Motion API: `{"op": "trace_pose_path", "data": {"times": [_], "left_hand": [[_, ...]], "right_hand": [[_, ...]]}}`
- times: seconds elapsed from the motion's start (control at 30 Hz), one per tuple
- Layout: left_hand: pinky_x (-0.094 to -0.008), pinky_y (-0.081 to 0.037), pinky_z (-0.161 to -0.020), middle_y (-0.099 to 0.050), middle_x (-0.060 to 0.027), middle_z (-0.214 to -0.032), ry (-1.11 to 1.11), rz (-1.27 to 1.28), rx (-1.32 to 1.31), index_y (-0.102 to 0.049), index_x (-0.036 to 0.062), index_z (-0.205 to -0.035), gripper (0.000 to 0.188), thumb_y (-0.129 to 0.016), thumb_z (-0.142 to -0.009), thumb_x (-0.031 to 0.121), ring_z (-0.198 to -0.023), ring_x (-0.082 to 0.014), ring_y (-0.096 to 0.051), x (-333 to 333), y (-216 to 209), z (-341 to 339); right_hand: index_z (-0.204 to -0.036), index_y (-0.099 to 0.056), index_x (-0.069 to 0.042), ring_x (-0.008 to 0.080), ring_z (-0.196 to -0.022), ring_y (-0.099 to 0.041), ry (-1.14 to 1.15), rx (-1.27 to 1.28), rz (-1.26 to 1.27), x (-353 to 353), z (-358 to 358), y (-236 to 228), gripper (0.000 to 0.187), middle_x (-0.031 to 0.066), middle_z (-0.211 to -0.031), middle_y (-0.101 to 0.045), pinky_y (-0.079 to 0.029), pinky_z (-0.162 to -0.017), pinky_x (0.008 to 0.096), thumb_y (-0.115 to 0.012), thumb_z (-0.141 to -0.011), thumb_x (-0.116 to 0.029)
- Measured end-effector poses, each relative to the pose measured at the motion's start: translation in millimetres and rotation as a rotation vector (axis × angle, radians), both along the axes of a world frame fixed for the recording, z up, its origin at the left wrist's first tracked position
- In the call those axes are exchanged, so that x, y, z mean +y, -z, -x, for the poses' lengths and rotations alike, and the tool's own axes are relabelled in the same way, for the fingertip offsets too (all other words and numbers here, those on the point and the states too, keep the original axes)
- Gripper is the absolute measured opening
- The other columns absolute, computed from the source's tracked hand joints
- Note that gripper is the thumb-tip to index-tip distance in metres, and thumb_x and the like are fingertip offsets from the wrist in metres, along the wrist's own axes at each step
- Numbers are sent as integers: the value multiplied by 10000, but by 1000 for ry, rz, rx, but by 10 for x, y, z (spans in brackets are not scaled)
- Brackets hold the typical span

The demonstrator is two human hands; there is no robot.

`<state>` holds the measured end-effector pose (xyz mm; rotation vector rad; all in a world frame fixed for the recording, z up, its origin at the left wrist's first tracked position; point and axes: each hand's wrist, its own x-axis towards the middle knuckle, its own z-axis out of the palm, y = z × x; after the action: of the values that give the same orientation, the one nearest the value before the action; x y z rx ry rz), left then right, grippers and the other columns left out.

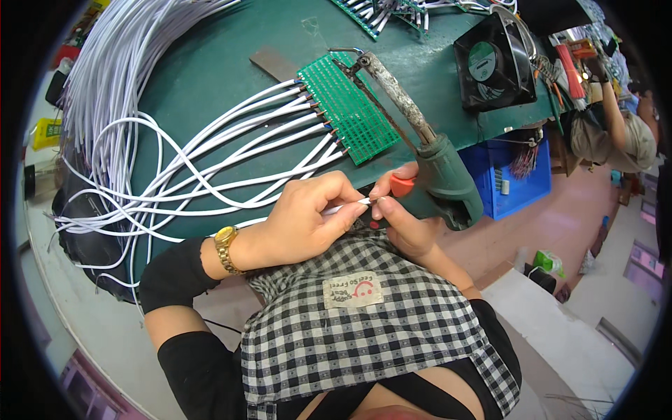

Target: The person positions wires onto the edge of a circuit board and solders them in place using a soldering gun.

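My left hand (311,215), with a gold watch at its wrist, pinches a white cable (343,208) close to its end. At the cable's tip the thumb and fingers of my right hand (409,222) are closed, touching the left fingertips. A green-handled soldering gun (446,175) with a red trigger (402,185) is right beside my right hand; whether that hand bears any of its weight I cannot tell. Its long metal arm reaches over a green circuit board panel (350,108). Several white cables (245,126) meet the panel's left edge by their coloured wire ends.
A thick bundle of white cables (129,63) covers the table's left side. Beyond the panel lie a flat brown bar (273,64) and more wired boards (392,15). A black fan (493,63) stands at right, above a blue bin (518,185). Another person's arm (613,115) shows far right.
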<state>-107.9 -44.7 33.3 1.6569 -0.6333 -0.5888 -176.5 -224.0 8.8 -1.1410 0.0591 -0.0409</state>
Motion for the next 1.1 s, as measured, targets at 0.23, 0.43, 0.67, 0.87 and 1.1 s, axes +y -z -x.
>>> {"op": "trace_pose_path", "data": {"times": [0.23, 0.43, 0.67, 0.87, 1.1], "left_hand": [[-300, -487, -560, -611, -137, -790, 2, 337, -349, -558, -8, -941, 177, -670, -804, -4, -652, -256, -615, 19, 132, 55], [-290, -481, -549, -602, -116, -740, -49, 430, -318, -579, 0, -886, 151, -694, -788, 13, -646, -227, -616, 27, -3, 6], [-252, -482, -491, -612, -81, -693, -111, -182, -537, -607, 10, -828, 126, -708, -752, 16, -533, -163, -608, 71, 93, -185], [-259, -475, -455, -608, -63, -635, -169, -229, -670, -607, 28, -789, 128, -718, -726, 32, -496, -150, -598, 14, 190, -210], [-276, -440, -438, -575, -69, -578, -206, -330, -572, -565, 36, -734, 122, -682, -765, 47, -459, -165, -565, -49, 116, -225]], "right_hand": [[-1153, -406, -91, 122, -693, -559, -144, 29, -404, 65, -29, 6, 409, 123, -892, -579, -492, -600, 258, -638, -826, -12], [-1182, -406, -70, 116, -753, -564, -49, 96, 35, 91, -9, -3, 362, 101, -943, -575, -487, -703, 244, -596, -875, -53], [-1234, -421, -63, 131, -792, -572, -10, -112, 314, -254, 211, 91, 362, 105, -979, -572, -496, -718, 279, -555, -898, -72], [-1215, -459, -78, 140, -815, -572, 9, -65, 321, -398, 442, 164, 336, 112, -1003, -568, -498, -729, 286, -560, -894, -65], [-1170, -463, 5, 127, -811, -589, -106, 23, 534, -463, 588, 58, 309, 90, -946, -598, -496, -734, 258, -560, -888, -76]]}}
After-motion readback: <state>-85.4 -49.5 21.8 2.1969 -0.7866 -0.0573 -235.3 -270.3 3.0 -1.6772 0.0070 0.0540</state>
